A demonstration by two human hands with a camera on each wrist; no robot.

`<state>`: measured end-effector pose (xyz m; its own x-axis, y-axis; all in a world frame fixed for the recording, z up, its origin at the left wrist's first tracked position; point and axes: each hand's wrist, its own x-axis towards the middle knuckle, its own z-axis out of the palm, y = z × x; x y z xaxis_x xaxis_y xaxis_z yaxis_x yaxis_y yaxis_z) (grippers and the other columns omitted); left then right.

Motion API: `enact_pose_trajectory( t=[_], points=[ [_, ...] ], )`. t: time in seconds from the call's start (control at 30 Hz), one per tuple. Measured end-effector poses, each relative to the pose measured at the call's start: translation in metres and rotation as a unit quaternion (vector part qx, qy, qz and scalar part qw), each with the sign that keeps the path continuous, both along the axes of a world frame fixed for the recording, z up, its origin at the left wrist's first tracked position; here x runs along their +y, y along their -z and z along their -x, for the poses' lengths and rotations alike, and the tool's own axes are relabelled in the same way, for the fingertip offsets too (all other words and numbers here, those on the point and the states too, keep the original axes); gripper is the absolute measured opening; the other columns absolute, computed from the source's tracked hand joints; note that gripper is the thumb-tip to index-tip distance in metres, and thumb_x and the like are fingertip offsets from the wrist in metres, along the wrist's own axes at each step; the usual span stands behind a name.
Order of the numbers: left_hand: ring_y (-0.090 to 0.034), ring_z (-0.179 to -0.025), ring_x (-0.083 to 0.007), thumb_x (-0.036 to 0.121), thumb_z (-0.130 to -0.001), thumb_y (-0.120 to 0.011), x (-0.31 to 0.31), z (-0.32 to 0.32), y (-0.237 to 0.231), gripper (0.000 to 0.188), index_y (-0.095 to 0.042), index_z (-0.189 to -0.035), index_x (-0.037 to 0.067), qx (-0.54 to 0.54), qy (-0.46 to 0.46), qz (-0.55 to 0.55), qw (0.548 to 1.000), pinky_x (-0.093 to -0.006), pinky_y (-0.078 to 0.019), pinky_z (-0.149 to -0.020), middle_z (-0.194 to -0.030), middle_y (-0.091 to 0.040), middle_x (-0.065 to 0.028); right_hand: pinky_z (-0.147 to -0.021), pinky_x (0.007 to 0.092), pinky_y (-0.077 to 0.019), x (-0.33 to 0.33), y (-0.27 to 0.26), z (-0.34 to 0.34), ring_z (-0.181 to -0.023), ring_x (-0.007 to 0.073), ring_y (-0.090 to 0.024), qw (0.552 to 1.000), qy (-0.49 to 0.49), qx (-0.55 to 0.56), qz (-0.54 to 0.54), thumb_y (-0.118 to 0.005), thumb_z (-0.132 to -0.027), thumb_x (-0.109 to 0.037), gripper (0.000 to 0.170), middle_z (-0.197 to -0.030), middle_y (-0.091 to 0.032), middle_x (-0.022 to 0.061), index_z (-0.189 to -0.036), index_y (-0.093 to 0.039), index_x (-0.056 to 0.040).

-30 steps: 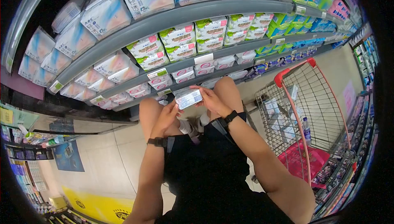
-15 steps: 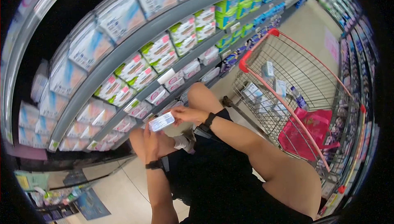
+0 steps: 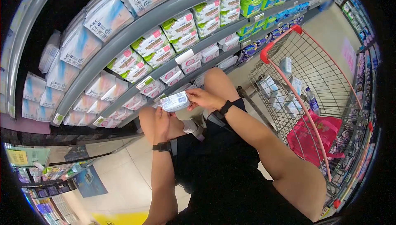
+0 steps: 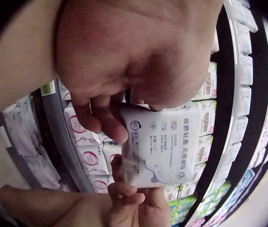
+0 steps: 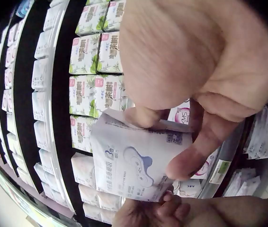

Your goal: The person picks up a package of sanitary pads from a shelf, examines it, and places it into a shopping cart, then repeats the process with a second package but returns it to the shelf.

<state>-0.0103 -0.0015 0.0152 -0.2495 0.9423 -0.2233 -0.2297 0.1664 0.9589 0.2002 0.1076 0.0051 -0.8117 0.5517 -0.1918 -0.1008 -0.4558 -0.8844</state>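
A small white packet (image 3: 175,101) with printed text and a barcode is held between both hands above the knees. My left hand (image 3: 162,122) grips its left end from below; my right hand (image 3: 203,100) pinches its right end. In the left wrist view, the left hand (image 4: 138,52) has its thumb and fingers round one end of the packet (image 4: 160,144), whose face shows writing and a pad drawing. The right wrist view shows the right hand (image 5: 195,61) pinching the packet (image 5: 131,158) at its edge, with the other hand's fingers at the far end.
Shelves (image 3: 144,18) of stacked white, green and pink packs curve across the front and left. A red-rimmed wire cart (image 3: 326,60) stands at the right, holding several white packs, a bottle (image 3: 312,101) and a pink-red bag (image 3: 315,133). Another shelf lies beyond it.
The view has swung, so shelves and cart shift within it. The packet stays in both hands, its face turned a little with the barcode still visible.
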Motion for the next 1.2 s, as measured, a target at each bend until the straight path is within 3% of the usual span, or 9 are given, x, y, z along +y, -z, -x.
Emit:
enact_pose_trajectory(
  t=[0.23,0.53,0.63,0.7,0.8,0.93,1.03,1.1,1.2],
  points=[
    [-0.055,-0.072,-0.0104,0.018,-0.105,-0.044,-0.001,-0.001,-0.004,0.020,-0.056,-0.116,0.005,-0.031,-0.015,-0.014,0.999,-0.0237,-0.0452,-0.065,-0.088,-0.062,-0.0027,-0.083,0.0329,-0.0574,0.001,0.011,0.009,-0.086,0.0177,-0.066,0.997,0.062,0.037,0.003,-0.049,-0.104,-0.014,0.047,-0.110,-0.062,0.0110,-0.148,-0.035,-0.0059],
    [-0.059,-0.091,-0.0131,0.016,-0.103,-0.048,-0.007,-0.004,-0.012,0.030,-0.050,-0.130,0.001,0.036,0.034,-0.003,0.999,-0.0282,-0.0508,-0.079,-0.110,-0.061,-0.0061,-0.085,0.0307,-0.0520,0.002,0.035,0.020,-0.098,0.0158,-0.061,0.985,0.078,0.055,-0.144,-0.072,-0.088,-0.011,0.072,-0.119,-0.058,0.0098,-0.148,-0.033,-0.0051],
    [-0.059,-0.099,-0.0169,0.019,-0.103,-0.050,-0.007,0.007,0.000,0.036,-0.047,-0.134,0.000,0.041,0.036,-0.012,0.998,-0.0313,-0.0511,-0.085,-0.119,-0.060,-0.0079,-0.084,0.0303,-0.0516,0.004,0.010,0.010,-0.100,0.0115,-0.058,0.956,0.066,0.035,-0.284,-0.071,-0.089,-0.007,0.072,-0.120,-0.057,0.0060,-0.149,-0.030,-0.0056],
    [-0.059,-0.101,-0.0193,0.022,-0.104,-0.050,-0.009,0.008,0.004,0.038,-0.047,-0.134,-0.001,-0.010,-0.001,0.036,0.999,-0.0329,-0.0499,-0.088,-0.126,-0.058,-0.0104,-0.077,0.0278,-0.0503,0.007,-0.013,-0.003,-0.092,0.0100,-0.058,0.981,0.036,0.005,-0.193,-0.071,-0.091,-0.014,0.065,-0.112,-0.059,0.0037,-0.145,-0.035,-0.0050],
    [-0.057,-0.087,-0.0132,0.025,-0.104,-0.049,-0.006,0.006,0.002,0.031,-0.056,-0.123,0.002,0.007,0.063,-0.010,0.998,-0.0272,-0.0468,-0.079,-0.099,-0.062,-0.0048,-0.071,0.0252,-0.0484,0.011,-0.033,-0.015,-0.086,0.0078,-0.056,0.991,0.092,0.093,-0.040,-0.068,-0.094,-0.017,0.057,-0.105,-0.060,0.0011,-0.141,-0.040,-0.0045],
    [-0.052,-0.078,-0.0090,0.024,-0.104,-0.050,-0.006,-0.006,-0.017,0.026,-0.061,-0.114,0.004,0.068,0.106,-0.008,0.992,-0.0235,-0.0431,-0.073,-0.084,-0.058,-0.0001,-0.082,0.0321,-0.0516,0.024,-0.063,-0.038,-0.098,0.0147,-0.059,0.944,0.212,0.249,0.041,-0.050,-0.103,-0.024,0.044,-0.113,-0.060,0.0033,-0.143,-0.040,-0.0075],
    [-0.052,-0.079,-0.0090,0.022,-0.104,-0.051,-0.006,-0.006,-0.016,0.024,-0.061,-0.114,0.004,0.075,0.127,0.000,0.989,-0.0236,-0.0431,-0.073,-0.084,-0.057,0.0000,-0.091,0.0382,-0.0517,0.027,-0.114,-0.074,-0.109,0.0229,-0.058,0.840,0.296,0.379,0.250,-0.042,-0.104,-0.035,0.046,-0.118,-0.060,0.0082,-0.141,-0.044,-0.0078],
    [-0.051,-0.079,-0.0090,0.023,-0.103,-0.052,-0.004,-0.006,-0.014,0.024,-0.062,-0.114,0.004,0.075,0.139,0.003,0.987,-0.0234,-0.0429,-0.074,-0.085,-0.057,0.0003,-0.069,0.0270,-0.0501,0.046,-0.114,-0.106,-0.084,0.0181,-0.053,0.824,0.143,0.532,0.133,-0.051,-0.097,-0.042,0.051,-0.103,-0.058,0.0069,-0.133,-0.052,-0.0057],
    [-0.051,-0.080,-0.0091,0.024,-0.103,-0.053,-0.001,-0.008,-0.012,0.024,-0.062,-0.115,0.004,0.066,0.146,0.013,0.987,-0.0229,-0.0426,-0.075,-0.085,-0.057,0.0006,-0.064,0.0221,-0.0447,0.049,-0.148,-0.137,-0.078,0.0129,-0.046,0.753,0.196,0.606,0.164,-0.051,-0.096,-0.045,0.050,-0.087,-0.051,0.0028,-0.126,-0.055,-0.0057]
  ],
)
